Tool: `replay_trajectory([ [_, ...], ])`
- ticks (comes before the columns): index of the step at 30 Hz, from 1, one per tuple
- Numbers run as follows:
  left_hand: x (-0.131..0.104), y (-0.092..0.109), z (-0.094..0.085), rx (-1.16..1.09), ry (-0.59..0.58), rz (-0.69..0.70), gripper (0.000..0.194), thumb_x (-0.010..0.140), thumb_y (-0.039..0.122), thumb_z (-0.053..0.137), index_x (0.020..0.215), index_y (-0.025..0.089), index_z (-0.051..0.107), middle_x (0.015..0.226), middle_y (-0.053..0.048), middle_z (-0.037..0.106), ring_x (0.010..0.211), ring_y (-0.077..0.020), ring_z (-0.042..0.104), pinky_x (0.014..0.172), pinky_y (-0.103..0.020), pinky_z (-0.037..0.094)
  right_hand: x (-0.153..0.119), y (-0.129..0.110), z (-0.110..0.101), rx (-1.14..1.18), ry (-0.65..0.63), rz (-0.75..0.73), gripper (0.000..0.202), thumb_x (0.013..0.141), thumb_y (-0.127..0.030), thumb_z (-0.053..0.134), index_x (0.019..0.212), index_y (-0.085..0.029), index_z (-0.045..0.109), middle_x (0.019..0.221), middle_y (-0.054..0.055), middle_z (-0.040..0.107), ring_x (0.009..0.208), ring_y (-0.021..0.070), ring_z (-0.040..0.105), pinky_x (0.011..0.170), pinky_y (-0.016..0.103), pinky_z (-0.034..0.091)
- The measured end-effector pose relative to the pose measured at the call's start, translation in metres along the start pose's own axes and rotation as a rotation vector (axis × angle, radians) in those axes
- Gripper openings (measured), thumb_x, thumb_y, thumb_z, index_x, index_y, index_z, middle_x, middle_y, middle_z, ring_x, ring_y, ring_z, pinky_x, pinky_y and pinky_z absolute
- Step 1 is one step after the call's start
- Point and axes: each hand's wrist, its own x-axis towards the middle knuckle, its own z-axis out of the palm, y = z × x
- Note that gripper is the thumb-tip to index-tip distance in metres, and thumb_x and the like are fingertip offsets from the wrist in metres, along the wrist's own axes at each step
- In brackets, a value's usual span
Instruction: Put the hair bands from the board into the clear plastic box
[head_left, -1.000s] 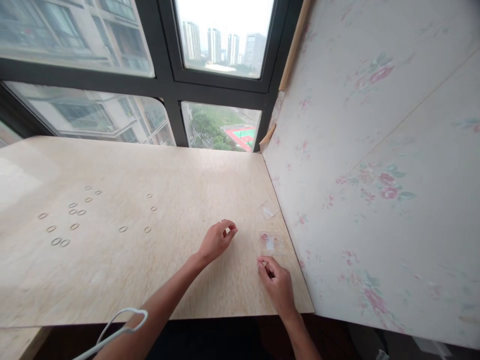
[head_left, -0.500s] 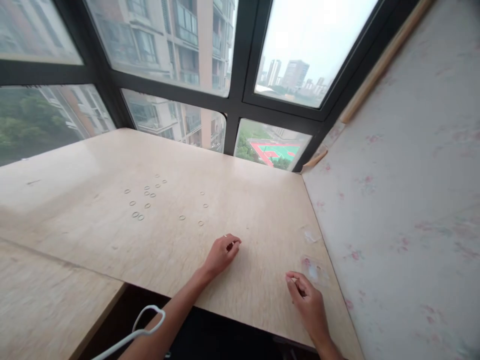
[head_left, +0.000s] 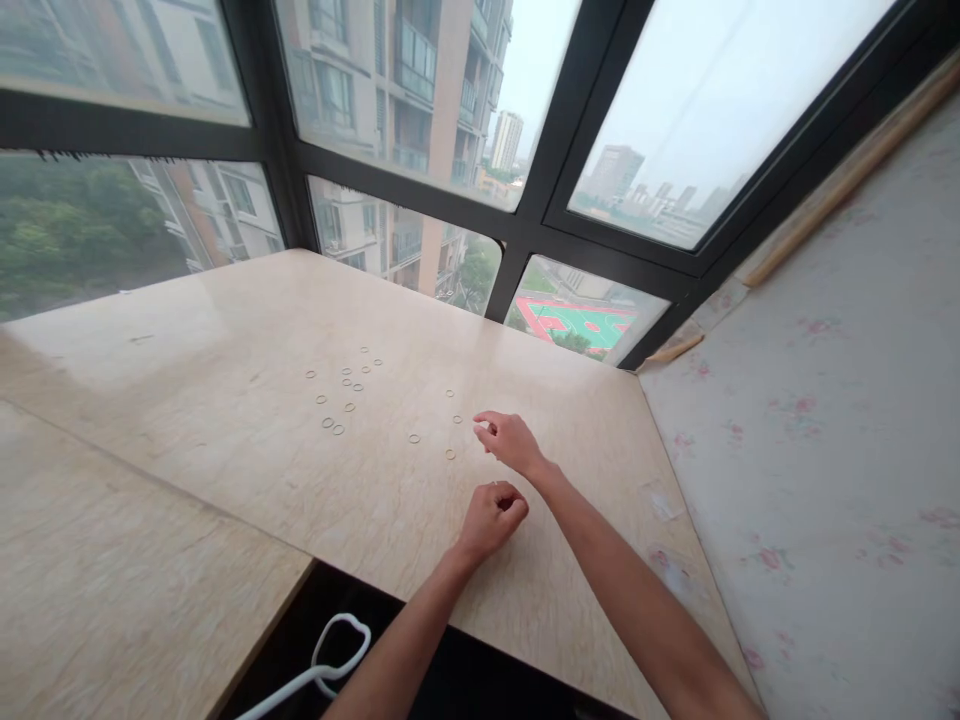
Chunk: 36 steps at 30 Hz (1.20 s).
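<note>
Several thin rings [head_left: 349,407] lie scattered on the marbled tabletop, most in a loose cluster left of centre. A few lie further right, among them one ring [head_left: 457,420] just left of my right hand [head_left: 508,442]. That hand stretches forward, thumb and index finger slightly apart, with nothing visible between them. My left hand [head_left: 491,518] rests nearer to me on the table, its fingers curled in and the thumb against them. Whatever it may hold is hidden. A small pale band shows at its knuckles.
Clear plastic packaging [head_left: 675,570] lies by the right wall, partly behind my right forearm, with another clear piece [head_left: 664,502] beyond. Dark window frames [head_left: 517,235] bound the back and floral wallpaper [head_left: 817,480] the right. A white looped tube [head_left: 341,645] shows below the table's front edge.
My right hand has moved from beside the packaging forward and left, towards the rings. My left hand stays curled on the table. The camera view has turned somewhat left.
</note>
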Motion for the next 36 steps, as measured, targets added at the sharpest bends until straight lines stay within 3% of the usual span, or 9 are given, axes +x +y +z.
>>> replay_trajectory([
  [6,0.001,0.000,0.000,0.000,0.035,0.018,0.016,0.068,0.014,0.048,0.054,0.015,0.057,0.055,0.001,0.054,0.053,-0.0103,0.045,0.053,-0.023,0.031,0.040,-0.009,0.026,-0.291,-0.121,-0.037,0.028,0.089,-0.028,0.048,0.107,-0.024,0.069,0.093,0.009,0.073,0.088,0.0237,0.067,0.072,0.031,0.047],
  [10,0.002,-0.001,0.001,0.010,0.035,0.015,0.015,0.069,0.015,0.048,0.056,0.015,0.056,0.057,0.000,0.055,0.054,-0.0106,0.046,0.054,-0.023,0.032,0.044,-0.007,0.031,-0.436,-0.189,-0.092,0.028,0.093,-0.030,0.044,0.098,-0.022,0.070,0.095,0.013,0.071,0.089,0.0256,0.067,0.074,0.034,0.047],
  [18,0.002,-0.002,0.001,0.022,0.047,-0.001,0.016,0.071,0.017,0.048,0.061,0.015,0.060,0.061,-0.001,0.060,0.056,-0.0115,0.050,0.055,-0.023,0.035,0.049,-0.002,0.030,-0.540,-0.237,-0.183,0.030,0.097,-0.029,0.038,0.103,-0.019,0.065,0.097,0.015,0.070,0.092,0.0265,0.066,0.074,0.035,0.047],
  [23,0.002,-0.002,0.001,0.021,0.050,0.003,0.017,0.072,0.017,0.048,0.063,0.015,0.062,0.063,-0.002,0.062,0.057,-0.0121,0.051,0.056,-0.024,0.036,0.052,0.002,0.032,-0.494,-0.259,-0.208,0.024,0.093,-0.016,0.042,0.094,-0.016,0.066,0.095,0.016,0.071,0.093,0.0245,0.066,0.076,0.034,0.046],
  [28,0.005,-0.002,0.001,-0.029,0.092,-0.031,0.018,0.074,0.019,0.047,0.064,0.016,0.061,0.061,-0.001,0.061,0.057,-0.0128,0.052,0.056,-0.023,0.038,0.046,0.008,0.035,-0.381,-0.225,-0.191,0.016,0.089,-0.017,0.048,0.090,-0.017,0.064,0.090,0.015,0.072,0.088,0.0244,0.066,0.074,0.032,0.044],
  [36,0.006,-0.004,0.002,-0.075,0.099,-0.029,0.017,0.075,0.021,0.047,0.065,0.016,0.060,0.060,0.000,0.058,0.057,-0.0120,0.051,0.055,-0.022,0.038,0.008,0.020,0.032,0.013,0.002,-0.066,0.018,0.088,-0.025,0.043,0.098,-0.021,0.057,0.066,-0.002,0.065,0.063,0.0142,0.062,0.062,0.022,0.039],
])
